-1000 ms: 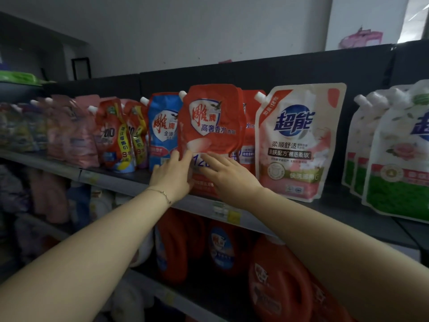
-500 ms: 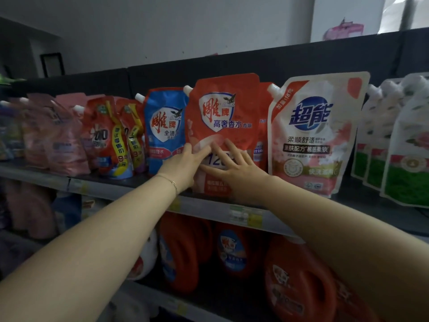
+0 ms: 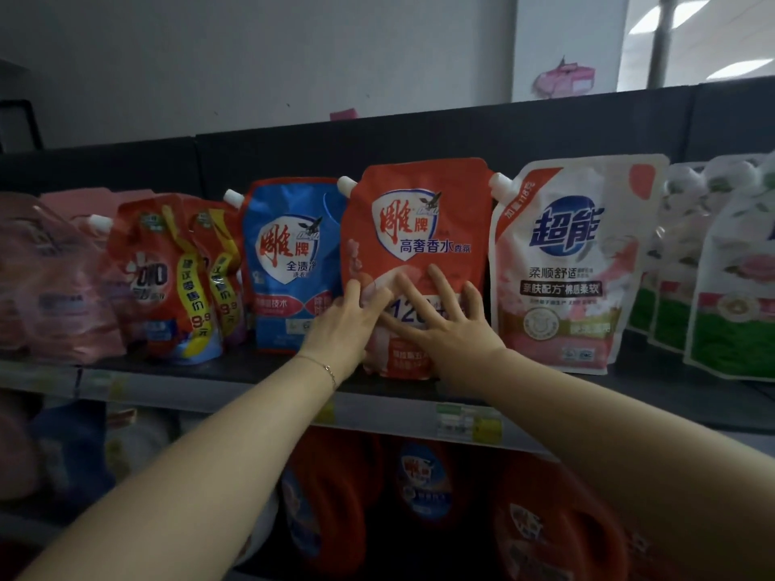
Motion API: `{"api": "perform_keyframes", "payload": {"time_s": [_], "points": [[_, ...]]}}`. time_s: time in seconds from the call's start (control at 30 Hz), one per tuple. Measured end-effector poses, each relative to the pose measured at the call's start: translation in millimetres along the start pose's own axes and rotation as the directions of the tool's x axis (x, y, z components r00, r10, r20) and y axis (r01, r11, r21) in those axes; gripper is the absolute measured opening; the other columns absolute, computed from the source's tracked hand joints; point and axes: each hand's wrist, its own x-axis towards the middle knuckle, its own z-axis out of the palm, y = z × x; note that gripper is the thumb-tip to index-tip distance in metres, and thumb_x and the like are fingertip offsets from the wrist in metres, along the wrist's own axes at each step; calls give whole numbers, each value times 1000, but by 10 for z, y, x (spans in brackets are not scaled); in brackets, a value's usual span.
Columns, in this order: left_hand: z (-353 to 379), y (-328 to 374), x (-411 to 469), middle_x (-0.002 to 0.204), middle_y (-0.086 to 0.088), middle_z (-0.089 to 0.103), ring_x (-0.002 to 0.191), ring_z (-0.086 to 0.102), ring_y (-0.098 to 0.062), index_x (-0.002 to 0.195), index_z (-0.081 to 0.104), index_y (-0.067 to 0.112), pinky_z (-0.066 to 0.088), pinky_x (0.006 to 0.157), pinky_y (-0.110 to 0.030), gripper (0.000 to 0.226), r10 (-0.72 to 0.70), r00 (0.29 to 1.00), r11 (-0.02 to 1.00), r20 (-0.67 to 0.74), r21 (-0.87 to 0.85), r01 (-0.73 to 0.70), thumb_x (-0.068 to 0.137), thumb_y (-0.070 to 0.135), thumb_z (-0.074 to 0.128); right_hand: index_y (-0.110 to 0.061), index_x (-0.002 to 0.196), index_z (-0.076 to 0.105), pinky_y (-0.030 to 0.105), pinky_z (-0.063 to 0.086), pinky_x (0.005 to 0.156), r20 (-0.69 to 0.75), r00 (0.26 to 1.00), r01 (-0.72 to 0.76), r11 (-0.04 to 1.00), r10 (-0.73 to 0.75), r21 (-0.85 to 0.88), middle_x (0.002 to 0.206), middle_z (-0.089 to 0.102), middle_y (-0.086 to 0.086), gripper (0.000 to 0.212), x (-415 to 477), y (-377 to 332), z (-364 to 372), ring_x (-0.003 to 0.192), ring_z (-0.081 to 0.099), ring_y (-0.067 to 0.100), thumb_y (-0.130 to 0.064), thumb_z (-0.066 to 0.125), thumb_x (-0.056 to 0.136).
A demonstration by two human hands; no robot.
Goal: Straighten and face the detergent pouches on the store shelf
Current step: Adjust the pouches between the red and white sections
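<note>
**aisle_rat:** Why flat palms on that red one instead of just grabbing it by the top?

**me:** It's a floppy stand-up bag, and I reckon it'd just fold if I grabbed the top. The red pouch (image 3: 419, 228) sits on the upper shelf (image 3: 260, 373) between the blue pouch (image 3: 285, 266) and the white pouch (image 3: 566, 262). Label faces out, spout's at the top left corner. It stands pretty much upright and overlaps the blue one's right edge a bit. So I'm pressing on its lower front to settle it square on its base.

**aisle_rat:** So are you actually holding it or what?

**me:** Nope, nothing pinched. My left grip (image 3: 341, 329) is flat against the bag's lower left edge. My right grip (image 3: 444, 325) is splayed wide across the big number on the label, fingers (image 3: 440, 287) straight. Both only touch the front face, and they nearly meet in the middle. Can't tell if my left thumb hooks round the side, it's hidden. My guess is the orange pouches (image 3: 167, 278) further left want doing next, since they're leaning and crowding each other.
</note>
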Motion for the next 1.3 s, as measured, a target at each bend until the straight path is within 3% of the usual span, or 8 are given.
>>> {"api": "perform_keyframes", "payload": {"time_s": [0.33,0.47,0.53,0.63,0.8,1.0,1.17,1.3], "points": [[65,-302,-171,129,-3,27,109,52,-28,136,22,32,50,85,-39,85,120,992,912,27,-399,-100,74,29,80,-36,148,-21,64,2,112,-54,996,-71,996,68,-54,156,-26,10,102,-75,-312,-228,142,-17,45,-26,61,89],[30,-448,-234,130,-2,35,109,53,-26,132,26,25,50,83,-40,74,147,989,916,23,-382,-127,77,34,76,-22,150,25,60,26,107,-147,987,-83,993,69,-88,151,20,22,89,-23,-541,-363,136,25,44,-29,73,76],[21,-560,-265,127,-2,39,104,55,-26,124,31,22,49,77,-40,62,129,992,927,6,-355,-118,80,36,73,-14,121,59,51,46,88,-269,963,-44,997,25,-65,126,52,19,64,70,-640,-387,112,51,39,-33,79,63],[39,-792,-331,122,0,42,95,57,-25,120,39,20,41,62,-34,47,126,991,956,-35,-262,-131,85,36,66,-12,94,66,40,48,69,-417,907,57,998,-58,-15,96,60,11,41,217,-829,-420,88,57,31,-30,78,60],[201,-1195,-457,125,1,43,114,51,-24,126,41,22,46,82,-39,45,39,999,988,2,-149,-38,87,35,61,-12,120,57,40,46,77,-295,956,44,990,-2,136,118,56,11,45,494,-1193,-422,99,56,31,-24,70,79],[531,-1430,-396,129,-6,41,121,44,-29,132,40,19,43,96,-49,55,-116,993,950,22,-289,118,86,39,62,-14,138,36,43,40,94,-2,979,-182,878,204,443,139,38,12,48,840,-1519,-345,121,42,34,-25,50,93],[636,-1442,-247,150,-10,13,133,29,-38,145,16,23,36,105,-54,77,-227,970,825,87,-512,239,86,35,65,-22,153,-3,49,25,113,174,938,-346,753,301,560,159,-17,8,76,1122,-1629,-246,145,2,36,-20,47,95],[741,-1453,-206,159,-8,-2,140,27,-32,149,-1,38,34,108,-42,85,-197,977,726,87,-657,204,90,34,60,-28,153,-11,51,23,115,215,916,-397,701,338,593,153,-36,6,81,1246,-1690,-180,147,-10,32,-17,46,95]]}}
